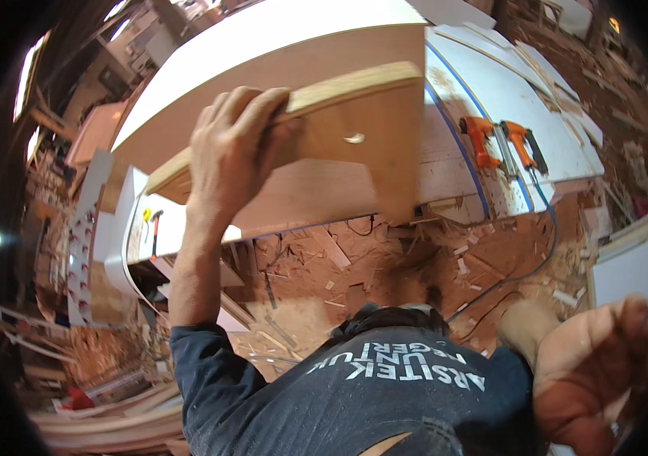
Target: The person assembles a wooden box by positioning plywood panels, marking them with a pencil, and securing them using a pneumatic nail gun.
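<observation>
In my left hand [234,140] is a light wooden board [339,133] with a downward leg-like piece at its right end. My fingers wrap over its top edge left of the middle, and a small pale curved mark shows on its face. The board stands tilted in front of a big white-topped panel box [263,57]; whether it touches the box I cannot tell. My right hand [594,376] is raised at the lower right, close to the camera and away from the board. Its palm shows, and the fingers are loosely bent and apart, with nothing plainly held.
Two orange nail guns [480,143] lie on the white worktop [461,83] at right, with a blue air hose [550,228] trailing down. A red-handled hammer [156,234] lies at left. Wood offcuts and sawdust [316,266] cover the floor. Long strips [506,57] rest far right.
</observation>
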{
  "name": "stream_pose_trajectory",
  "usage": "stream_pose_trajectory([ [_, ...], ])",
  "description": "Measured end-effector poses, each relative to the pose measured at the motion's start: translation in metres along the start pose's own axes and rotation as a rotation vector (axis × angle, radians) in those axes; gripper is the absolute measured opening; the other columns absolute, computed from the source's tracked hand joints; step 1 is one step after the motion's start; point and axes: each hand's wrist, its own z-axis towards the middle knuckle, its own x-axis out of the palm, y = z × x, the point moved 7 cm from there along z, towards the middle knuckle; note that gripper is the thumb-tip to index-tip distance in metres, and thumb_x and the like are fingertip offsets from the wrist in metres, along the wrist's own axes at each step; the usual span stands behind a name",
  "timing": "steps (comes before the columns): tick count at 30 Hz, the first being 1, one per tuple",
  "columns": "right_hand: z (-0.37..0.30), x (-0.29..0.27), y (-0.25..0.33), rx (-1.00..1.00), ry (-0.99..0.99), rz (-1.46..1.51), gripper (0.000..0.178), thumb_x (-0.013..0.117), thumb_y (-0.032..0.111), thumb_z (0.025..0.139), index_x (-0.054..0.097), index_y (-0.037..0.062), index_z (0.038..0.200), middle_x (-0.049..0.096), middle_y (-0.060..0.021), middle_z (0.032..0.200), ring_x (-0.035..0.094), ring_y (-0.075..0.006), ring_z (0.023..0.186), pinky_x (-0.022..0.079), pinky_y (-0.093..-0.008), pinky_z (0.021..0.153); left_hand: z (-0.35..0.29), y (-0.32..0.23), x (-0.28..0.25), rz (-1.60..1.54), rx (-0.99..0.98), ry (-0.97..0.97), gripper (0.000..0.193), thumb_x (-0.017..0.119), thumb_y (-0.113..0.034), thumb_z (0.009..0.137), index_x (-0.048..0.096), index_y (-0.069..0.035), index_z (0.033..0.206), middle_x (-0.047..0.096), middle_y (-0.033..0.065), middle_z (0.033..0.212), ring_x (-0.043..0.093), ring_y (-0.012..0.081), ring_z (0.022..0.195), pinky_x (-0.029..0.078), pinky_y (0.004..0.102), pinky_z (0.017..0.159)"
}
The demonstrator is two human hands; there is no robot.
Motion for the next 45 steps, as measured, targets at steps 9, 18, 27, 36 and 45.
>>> stream_pose_trajectory([
  [9,-0.005,0.045,-0.010,-0.363,0.214,0.117,0.013,0.062,0.019,0.096,0.069,0.0086,0.100,0.066,-0.0021,0.087,0.061,-0.0114,0.073,0.049,-0.0284,0.063,0.021,0.066,-0.002,0.050,0.042,-0.114,0.026,0.069,-0.012,0.093,0.072,-0.006,0.119,0.071,0.0114,0.107,0.066,0.0287,0.098,0.051,0.0410,0.087],
  [18,0.010,-0.094,-0.179,-0.093,-0.228,-0.455,0.019,0.055,0.012,0.102,0.072,0.0022,0.102,0.071,-0.0045,0.088,0.063,-0.0092,0.071,0.051,-0.0231,0.063,0.012,0.124,0.033,-0.034,-0.141,-0.108,0.031,0.062,-0.014,0.103,0.066,0.000,0.131,0.069,0.0135,0.119,0.066,0.0254,0.108,0.051,0.0357,0.095],
  [27,-0.170,-0.250,-0.484,0.899,0.401,-1.390,0.031,0.067,0.020,0.094,0.069,-0.0015,0.116,0.071,-0.0162,0.115,0.066,-0.0312,0.112,0.052,-0.0430,0.093,0.010,0.102,0.055,0.101,-0.237,-0.106,0.035,0.058,-0.021,0.106,0.067,0.000,0.132,0.068,0.0147,0.122,0.065,0.0288,0.111,0.054,0.0423,0.091],
  [36,-0.197,-0.151,-0.606,0.774,0.945,-1.467,0.048,0.076,0.029,0.084,0.059,-0.0028,0.116,0.063,-0.0268,0.112,0.060,-0.0389,0.113,0.040,-0.0532,0.094,0.007,0.100,0.047,0.163,-0.300,-0.155,0.059,0.054,-0.049,0.105,0.069,0.004,0.125,0.066,0.0186,0.115,0.065,0.0344,0.107,0.053,0.0495,0.091],
  [45,-0.081,-0.196,-0.655,1.277,0.743,-0.712,0.032,0.072,0.026,0.077,0.073,-0.0005,0.095,0.070,-0.0133,0.074,0.070,-0.0201,0.066,0.053,-0.0370,0.061,0.009,0.097,0.047,0.252,-0.381,-0.102,0.067,0.048,-0.060,0.103,0.070,0.000,0.125,0.069,0.0190,0.122,0.064,0.0333,0.112,0.051,0.0486,0.096],
])
